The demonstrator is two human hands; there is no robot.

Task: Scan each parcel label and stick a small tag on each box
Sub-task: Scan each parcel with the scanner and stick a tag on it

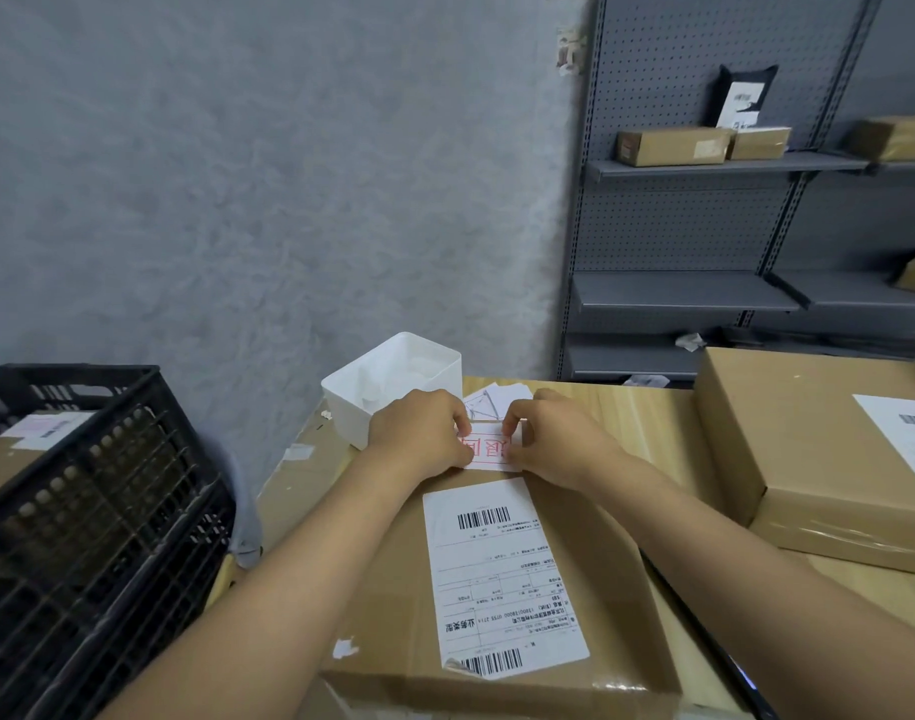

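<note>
A brown cardboard box (393, 589) lies in front of me on the wooden table, with a white shipping label (497, 574) and barcodes on its top. At the box's far edge is a small white tag (489, 452) printed with red characters. My left hand (419, 433) pinches the tag's left side and my right hand (554, 439) pinches its right side. The fingers cover both ends of the tag.
A white plastic bin (393, 381) stands just behind my left hand, with loose paper slips (497, 397) beside it. A black crate (92, 511) holding a labelled parcel is at the left. A second large box (808, 449) lies at the right. Grey shelves (705, 163) carry small parcels.
</note>
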